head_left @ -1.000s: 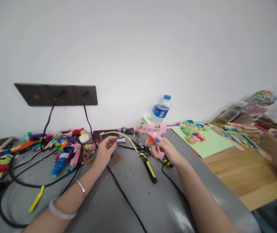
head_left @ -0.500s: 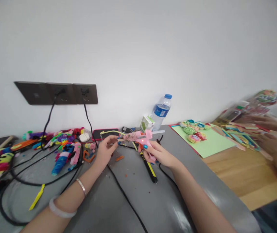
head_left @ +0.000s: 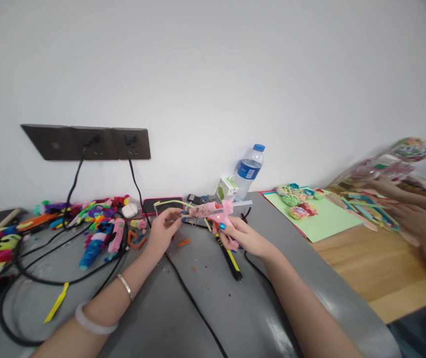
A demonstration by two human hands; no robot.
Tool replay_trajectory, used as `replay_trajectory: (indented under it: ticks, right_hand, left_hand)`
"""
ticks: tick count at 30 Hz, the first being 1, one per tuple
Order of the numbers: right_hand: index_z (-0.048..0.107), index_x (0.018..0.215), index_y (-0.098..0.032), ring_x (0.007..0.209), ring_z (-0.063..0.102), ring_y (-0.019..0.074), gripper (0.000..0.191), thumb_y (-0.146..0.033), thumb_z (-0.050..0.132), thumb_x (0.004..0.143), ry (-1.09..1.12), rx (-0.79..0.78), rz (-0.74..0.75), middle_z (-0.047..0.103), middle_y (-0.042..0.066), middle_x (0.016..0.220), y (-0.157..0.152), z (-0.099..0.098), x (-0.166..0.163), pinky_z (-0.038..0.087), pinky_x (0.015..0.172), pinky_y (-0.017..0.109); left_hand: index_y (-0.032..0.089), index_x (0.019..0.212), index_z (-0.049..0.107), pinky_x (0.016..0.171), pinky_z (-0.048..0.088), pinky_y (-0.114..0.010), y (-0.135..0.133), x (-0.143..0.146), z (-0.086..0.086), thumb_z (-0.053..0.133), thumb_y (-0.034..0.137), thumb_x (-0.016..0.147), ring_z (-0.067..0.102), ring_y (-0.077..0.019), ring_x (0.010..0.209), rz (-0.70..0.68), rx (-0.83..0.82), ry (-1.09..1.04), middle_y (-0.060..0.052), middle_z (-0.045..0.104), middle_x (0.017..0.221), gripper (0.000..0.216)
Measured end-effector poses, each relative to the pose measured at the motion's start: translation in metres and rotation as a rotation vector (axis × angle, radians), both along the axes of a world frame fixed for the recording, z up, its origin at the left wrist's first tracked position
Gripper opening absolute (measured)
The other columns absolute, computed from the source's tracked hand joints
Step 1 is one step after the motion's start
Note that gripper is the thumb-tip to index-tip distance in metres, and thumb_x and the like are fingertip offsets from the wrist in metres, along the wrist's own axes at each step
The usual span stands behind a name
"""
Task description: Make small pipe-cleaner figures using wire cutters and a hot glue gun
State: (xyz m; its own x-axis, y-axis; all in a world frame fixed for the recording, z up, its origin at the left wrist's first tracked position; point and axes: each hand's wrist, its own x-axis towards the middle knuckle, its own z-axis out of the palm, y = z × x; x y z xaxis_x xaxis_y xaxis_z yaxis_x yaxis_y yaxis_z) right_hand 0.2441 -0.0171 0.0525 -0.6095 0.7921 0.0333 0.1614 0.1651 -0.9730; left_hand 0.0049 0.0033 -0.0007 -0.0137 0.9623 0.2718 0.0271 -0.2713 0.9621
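My right hand (head_left: 245, 237) is wrapped round the handle of a pink hot glue gun (head_left: 213, 211), whose small light glows. A clear glue stick (head_left: 243, 203) juts from its back end, and the nozzle points left. At the nozzle, the fingers of my left hand (head_left: 166, 228) are pinched together; whatever they hold is too small to make out. A thin yellow-green stem (head_left: 171, 202) passes just behind these fingertips. Under the glue gun, a black and yellow pen-like tool (head_left: 231, 261) lies on the grey table (head_left: 198, 308).
Colourful pipe-cleaner pieces (head_left: 97, 214) and looped black cables (head_left: 22, 273) cover the left side. A phone (head_left: 162, 205), a small box (head_left: 226, 189) and a water bottle (head_left: 249, 171) stand along the wall. Rightward, paper flowers (head_left: 298, 201) rest on green paper; another person's hands (head_left: 418, 223) handle paper strips.
My two hands and the glue gun stay nearly still; the glue stick looks slightly lower. At the right, the other person's hands have shifted a little over the strips.
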Motion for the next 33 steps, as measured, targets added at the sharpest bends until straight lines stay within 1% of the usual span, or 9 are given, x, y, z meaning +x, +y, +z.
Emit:
replay_trajectory:
  ticks: [5,11,17,23,33]
  right_hand:
    - [0.050,0.084,-0.016,0.040,0.032,0.0077,0.038,-0.052,0.042,0.094,-0.009,0.011,-0.006,0.046,-0.007,0.044,-0.0005,0.0012,0.0009,0.027,0.045,0.023]
    - [0.050,0.082,-0.016,0.041,0.033,0.0079,0.037,-0.051,0.043,0.094,0.008,0.005,-0.011,0.047,-0.007,0.045,-0.0005,0.0014,0.0020,0.032,0.049,0.024]
    - [0.049,0.080,-0.017,0.041,0.032,0.0081,0.038,-0.053,0.044,0.093,-0.002,0.005,-0.012,0.047,-0.007,0.044,-0.0008,0.0049,0.0023,0.030,0.048,0.024]
    - [0.049,0.080,-0.018,0.041,0.033,0.0082,0.038,-0.053,0.047,0.092,-0.008,-0.012,-0.034,0.048,-0.006,0.044,0.0000,0.0063,0.0042,0.028,0.045,0.023]
    - [0.049,0.078,-0.018,0.041,0.032,0.0084,0.042,-0.057,0.044,0.092,-0.042,0.027,-0.054,0.045,-0.007,0.043,0.0005,0.0054,0.0082,0.027,0.045,0.023]
  left_hand:
    - [0.018,0.092,0.067,0.069,0.051,-0.027,0.0005,0.0003,0.0001,0.068,0.030,0.073,0.066,-0.0184,0.082,-0.002,0.001,-0.011,-0.005,0.070,0.088,0.023]
    - [0.018,0.092,0.066,0.068,0.051,-0.026,0.0007,0.0000,0.0001,0.069,0.030,0.072,0.065,-0.0179,0.081,0.000,-0.005,-0.020,-0.004,0.068,0.086,0.023]
    - [0.018,0.091,0.066,0.071,0.051,-0.026,0.0008,-0.0001,-0.0002,0.069,0.031,0.072,0.065,-0.0177,0.082,0.008,0.004,-0.021,-0.004,0.068,0.086,0.023]
    - [0.019,0.091,0.066,0.068,0.051,-0.026,0.0007,0.0001,-0.0006,0.070,0.031,0.071,0.064,-0.0179,0.081,0.020,0.008,-0.029,-0.003,0.067,0.084,0.023]
    - [0.019,0.092,0.065,0.068,0.051,-0.026,0.0007,-0.0002,0.0006,0.070,0.031,0.072,0.064,-0.0178,0.082,0.023,0.028,-0.019,-0.004,0.068,0.087,0.023]
